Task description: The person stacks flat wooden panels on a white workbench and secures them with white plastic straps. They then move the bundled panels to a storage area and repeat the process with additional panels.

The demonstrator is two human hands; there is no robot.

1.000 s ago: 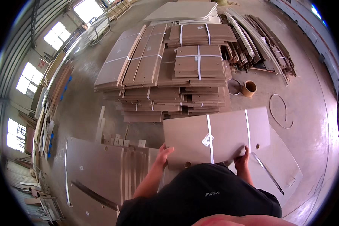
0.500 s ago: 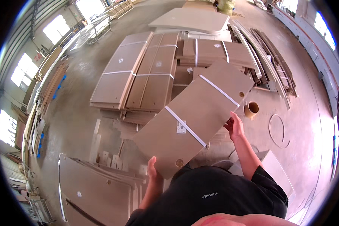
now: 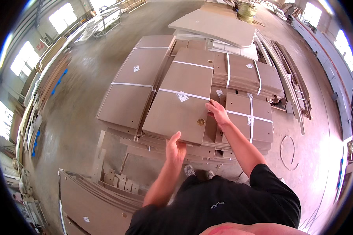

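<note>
A strapped bundle of brown panels (image 3: 187,83) lies on the middle stack, with two white straps, a white label and a round hole near each end. My left hand (image 3: 175,150) grips its near edge, thumb up and fingers partly hidden under it. At the right long edge, my right hand (image 3: 219,112) holds on near the closer strap; some of its fingers are out of sight. Close along the left side is another strapped panel stack (image 3: 129,98). A smaller cross-strapped stack (image 3: 239,103) sits right of my right hand.
Behind on the right lies another strapped stack (image 3: 241,76), with large pale boards (image 3: 215,25) beyond it. Long strips (image 3: 288,74) rest on the floor at the right, near a loop of cord (image 3: 288,152). Leaning panels (image 3: 90,196) and small blocks (image 3: 119,182) are at the lower left.
The panel bundle, held tilted in front of me before, has swung round and moved left onto the middle stack. Both hands went with it, and a cardboard tube is out of sight.
</note>
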